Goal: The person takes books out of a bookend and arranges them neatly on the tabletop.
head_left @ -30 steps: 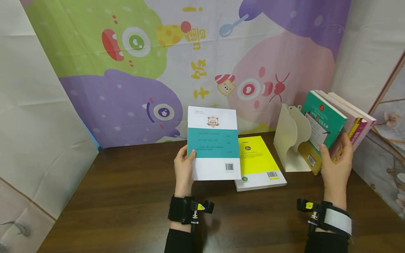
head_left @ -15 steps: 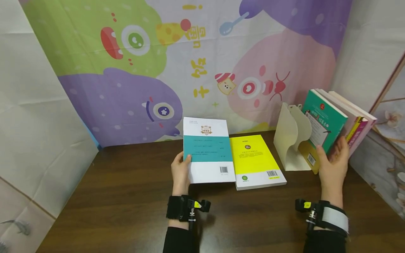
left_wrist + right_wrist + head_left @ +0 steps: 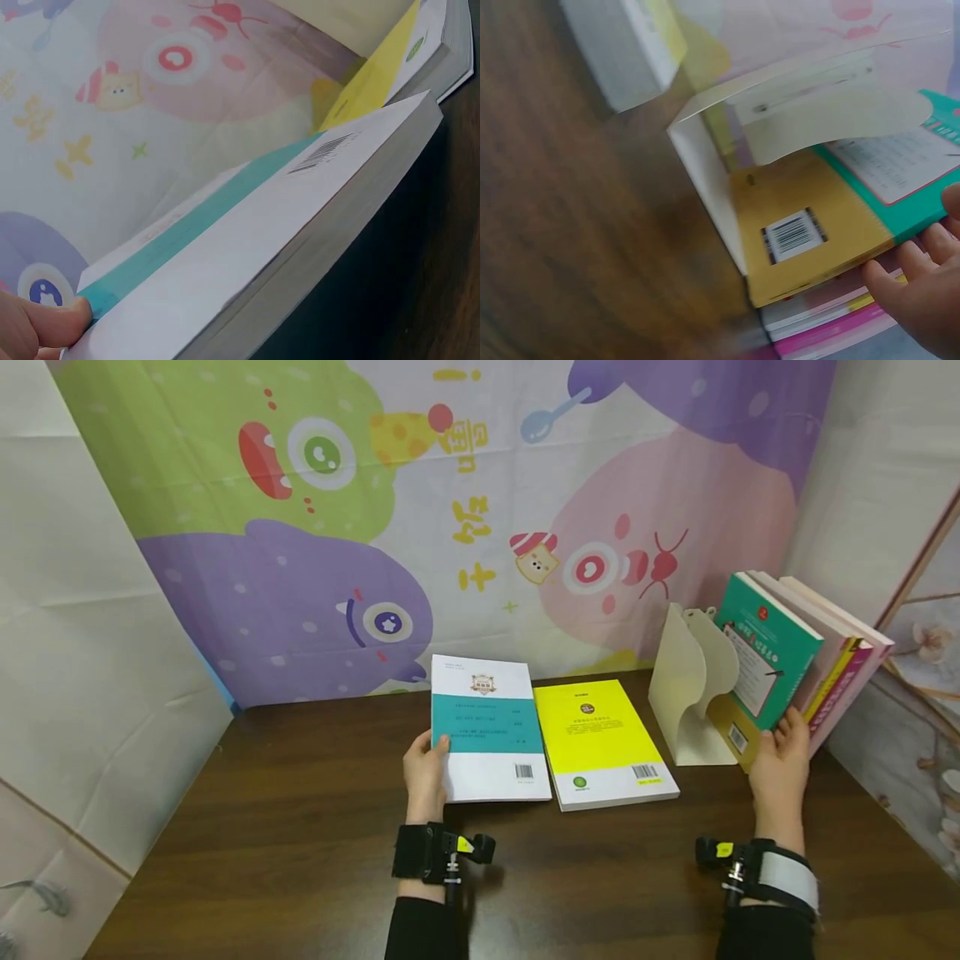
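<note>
My left hand [image 3: 424, 772] holds a white and teal book [image 3: 487, 727] by its left edge, thumb on top of the cover. In the left wrist view, the book's page edge faces the camera, tilted above the dark tabletop. Right beside it lies a yellow and white book [image 3: 596, 727], back cover up. At the right, my right hand [image 3: 782, 772] touches the spine edge of a green and mustard book [image 3: 772, 647] standing in a cream bookend [image 3: 678, 693]. In the right wrist view, several fingertips [image 3: 885, 277] rest along that edge; the thumb is partly cut off.
Several more books [image 3: 847, 681] lean behind the green one, with pink, yellow and white spines. A cartoon-print cloth [image 3: 360, 568] hangs at the table's back edge. Pale panels stand at both sides. The brown table [image 3: 300, 860] extends in front.
My left hand has lowered the white and teal book and moved it left, uncovering more of the yellow book. My right hand has slid down the green book's spine edge; the standing books stay put.
</note>
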Available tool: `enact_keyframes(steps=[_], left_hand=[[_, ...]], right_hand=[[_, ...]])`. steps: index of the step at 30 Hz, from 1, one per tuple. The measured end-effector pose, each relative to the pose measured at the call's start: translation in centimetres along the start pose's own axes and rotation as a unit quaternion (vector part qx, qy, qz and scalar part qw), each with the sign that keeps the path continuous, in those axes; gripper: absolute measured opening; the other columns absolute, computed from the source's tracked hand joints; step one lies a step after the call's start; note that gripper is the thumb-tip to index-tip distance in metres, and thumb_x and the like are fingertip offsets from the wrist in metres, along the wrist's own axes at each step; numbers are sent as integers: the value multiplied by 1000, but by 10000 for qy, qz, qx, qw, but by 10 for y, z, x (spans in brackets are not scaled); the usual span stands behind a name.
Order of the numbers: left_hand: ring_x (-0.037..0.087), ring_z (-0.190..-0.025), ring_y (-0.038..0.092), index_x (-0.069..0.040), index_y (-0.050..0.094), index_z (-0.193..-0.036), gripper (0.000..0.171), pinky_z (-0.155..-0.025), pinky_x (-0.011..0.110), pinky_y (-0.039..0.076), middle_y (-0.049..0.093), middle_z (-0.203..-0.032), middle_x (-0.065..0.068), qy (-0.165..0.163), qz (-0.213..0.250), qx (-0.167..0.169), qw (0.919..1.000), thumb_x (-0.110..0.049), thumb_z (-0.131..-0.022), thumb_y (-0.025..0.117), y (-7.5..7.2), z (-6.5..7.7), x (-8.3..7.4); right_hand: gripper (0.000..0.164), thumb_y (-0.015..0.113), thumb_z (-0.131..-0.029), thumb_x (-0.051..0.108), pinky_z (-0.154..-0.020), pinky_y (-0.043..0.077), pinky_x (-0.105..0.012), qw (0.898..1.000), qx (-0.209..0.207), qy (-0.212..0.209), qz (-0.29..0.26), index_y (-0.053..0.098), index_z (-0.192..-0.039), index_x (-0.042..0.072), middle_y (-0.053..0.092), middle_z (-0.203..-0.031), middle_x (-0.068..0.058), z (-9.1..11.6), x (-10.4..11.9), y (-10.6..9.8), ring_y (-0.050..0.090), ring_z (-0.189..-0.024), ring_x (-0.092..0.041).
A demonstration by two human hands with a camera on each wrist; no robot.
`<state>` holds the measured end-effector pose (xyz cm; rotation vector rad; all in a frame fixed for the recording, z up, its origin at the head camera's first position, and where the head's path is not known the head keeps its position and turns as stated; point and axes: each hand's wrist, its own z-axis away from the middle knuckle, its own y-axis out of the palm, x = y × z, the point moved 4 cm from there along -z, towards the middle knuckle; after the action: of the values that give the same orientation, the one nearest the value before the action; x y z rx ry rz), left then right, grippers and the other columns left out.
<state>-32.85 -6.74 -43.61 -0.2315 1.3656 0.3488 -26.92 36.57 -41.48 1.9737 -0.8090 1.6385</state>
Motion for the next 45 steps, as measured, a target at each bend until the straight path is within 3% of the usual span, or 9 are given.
enact_keyframes(steps=[5, 11, 16, 24, 34, 38, 41, 45], left_hand=[[27, -100, 46, -1, 52, -125, 36, -86, 40, 40, 52, -120, 18, -39, 50, 49, 10000, -16, -92, 53, -3, -2, 4], [32, -112, 43, 3, 51, -123, 36, -97, 48, 35, 48, -125, 19, -211, 207, 227, 9993, -15, -92, 53, 1, -3, 9], [36, -122, 37, 2, 49, -126, 38, -101, 51, 32, 42, -132, 20, -372, 213, 344, 9985, -16, -93, 52, 3, -3, 17], [37, -125, 35, 1, 50, -126, 38, -101, 53, 30, 42, -133, 19, -380, 86, 386, 9985, -18, -93, 52, 6, -5, 23], [35, -118, 40, 4, 46, -128, 42, -100, 52, 32, 43, -131, 21, -614, -188, 442, 9970, -15, -92, 53, 4, -8, 29], [37, -117, 40, 9, 42, -129, 43, -99, 52, 32, 42, -131, 25, -528, -323, 509, 9968, -8, -90, 52, 6, -8, 30], [37, -116, 39, 10, 38, -130, 46, -99, 51, 32, 39, -131, 26, -409, -422, 450, 9973, -4, -89, 51, 7, -8, 30], [38, -114, 39, 11, 35, -127, 46, -97, 50, 33, 39, -128, 28, -222, -574, 330, 9976, -1, -86, 52, 7, -7, 31]], right_hand=[[49, 31, -96, 6, -108, 25, -30, 9999, 26, 49, 159, 21, -144, 6, 29, -139, -22, -2, -9, 3, 31, -126, -23], [47, 34, -95, 7, -104, 31, -32, 9976, -2, -219, 657, 26, -141, 3, 37, -136, -22, -1, -11, 4, 37, -122, -27], [47, 45, -93, 12, -103, 33, -37, 9931, -105, -379, 1106, 34, -138, 3, 43, -133, -23, 1, -11, 6, 42, -119, -30], [43, 52, -92, 20, -97, 39, -37, 9884, -386, -273, 1442, 45, -131, 5, 53, -123, -18, 2, -10, 9, 48, -108, -25], [47, 58, -88, 12, -99, 29, -51, 9820, -106, -868, 1675, 43, -131, 1, 45, -122, -26, 2, -9, 12, 41, -116, -40], [38, 58, -88, 11, -87, 37, -34, 9799, -374, -989, 1693, 52, -123, -2, 49, -110, -23, 4, -9, 12, 46, -102, -31], [34, 57, -89, 14, -74, 34, -19, 9786, -552, -939, 1747, 56, -118, -3, 50, -104, -18, 6, -10, 12, 45, -91, -21], [36, 59, -88, 18, -78, 38, -16, 9802, -584, -687, 1765, 56, -120, 0, 54, -108, -17, 5, -10, 12, 49, -94, -21]])
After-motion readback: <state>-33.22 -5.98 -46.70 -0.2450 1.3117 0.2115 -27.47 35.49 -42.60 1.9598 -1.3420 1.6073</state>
